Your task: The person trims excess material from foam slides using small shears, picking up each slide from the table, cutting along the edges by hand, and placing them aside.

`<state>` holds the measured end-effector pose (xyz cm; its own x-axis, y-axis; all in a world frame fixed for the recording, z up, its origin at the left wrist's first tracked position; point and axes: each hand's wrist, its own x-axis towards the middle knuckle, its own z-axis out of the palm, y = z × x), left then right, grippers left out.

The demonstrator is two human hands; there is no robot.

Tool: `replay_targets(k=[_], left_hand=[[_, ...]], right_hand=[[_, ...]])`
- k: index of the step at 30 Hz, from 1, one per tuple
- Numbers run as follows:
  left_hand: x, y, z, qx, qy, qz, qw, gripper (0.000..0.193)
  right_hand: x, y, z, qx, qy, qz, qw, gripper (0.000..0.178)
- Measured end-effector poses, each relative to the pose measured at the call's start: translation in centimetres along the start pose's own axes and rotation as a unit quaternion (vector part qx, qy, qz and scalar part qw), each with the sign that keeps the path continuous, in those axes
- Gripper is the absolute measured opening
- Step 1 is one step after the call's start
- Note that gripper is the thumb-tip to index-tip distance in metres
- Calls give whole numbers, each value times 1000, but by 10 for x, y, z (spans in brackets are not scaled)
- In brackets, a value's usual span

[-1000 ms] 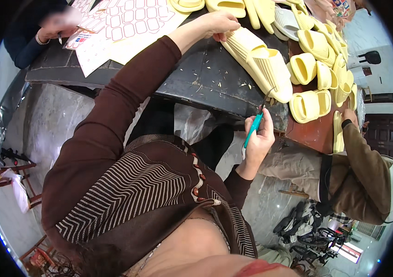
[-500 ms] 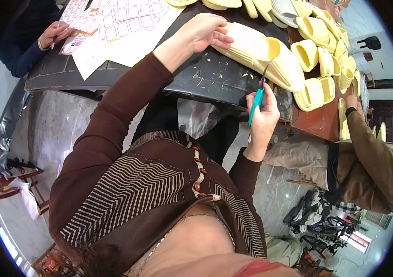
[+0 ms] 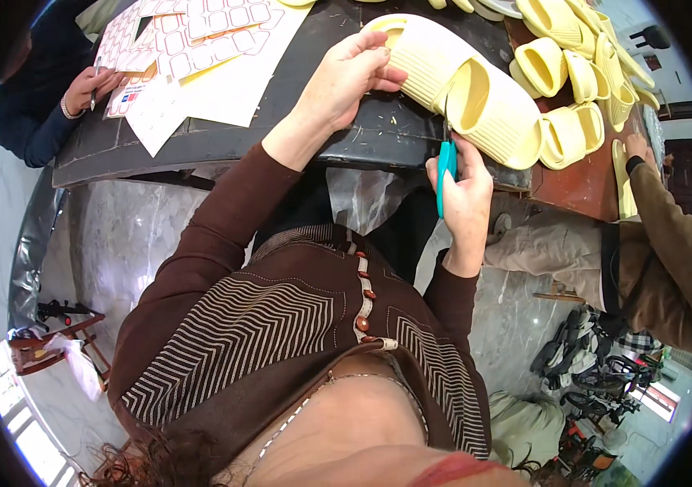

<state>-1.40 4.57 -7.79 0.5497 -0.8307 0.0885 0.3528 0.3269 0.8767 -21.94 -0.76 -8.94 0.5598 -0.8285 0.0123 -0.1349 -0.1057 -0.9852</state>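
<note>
Ribbed pale yellow slipper foam (image 3: 423, 61) lies slantwise across the edge of the black table; I cannot tell whether it is one slipper or two end to end. My left hand (image 3: 342, 81) is at its left end, fingers bent against the rim of the opening there. In my right hand (image 3: 468, 187) is a cutting tool with a teal handle (image 3: 446, 174), apparently scissors. Its thin dark blade points up at the edge of the middle opening. Small yellow trimmings are scattered on the tabletop beside the slipper.
More yellow slippers (image 3: 569, 134) are heaped at the right on a reddish-brown table (image 3: 577, 183). Printed label sheets (image 3: 216, 97) cover the table's left part. One person's hand (image 3: 86, 89) holds a pen there; another person in a brown sleeve (image 3: 671, 203) reaches in from the right.
My left hand has moved down a little and its fingers have bent onto the slipper's end. The slipper has turned, showing more of its openings. The blade has shifted left to the middle opening.
</note>
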Motion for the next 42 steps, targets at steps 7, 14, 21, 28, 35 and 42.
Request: replay_targets(k=[7,14,21,28,35,42], left_hand=[[-1,-2,-3,-7,-5,3,1000,32],[-1,-2,-5,-14,-8,6,1000,32],[-2,-3,-4,-11,-9,8,1000,31],[-3,-3,-3,-5,-2,8,1000,32],[-4,-1,-3,-1,3,9,1000,34],[-2,-2,-3,-3,1,13,1000,35]], right_hand=[[-2,-10,10,34,-11,55,998,44],[-5,-15,14,97,-24,83,991,45],[-5,-17,14,103,-31,97,989,43],[-6,-13,14,96,-34,88,991,45],[-5,-9,15,101,-23,72,992,44],[-6,-9,12,101,-27,89,991,41]])
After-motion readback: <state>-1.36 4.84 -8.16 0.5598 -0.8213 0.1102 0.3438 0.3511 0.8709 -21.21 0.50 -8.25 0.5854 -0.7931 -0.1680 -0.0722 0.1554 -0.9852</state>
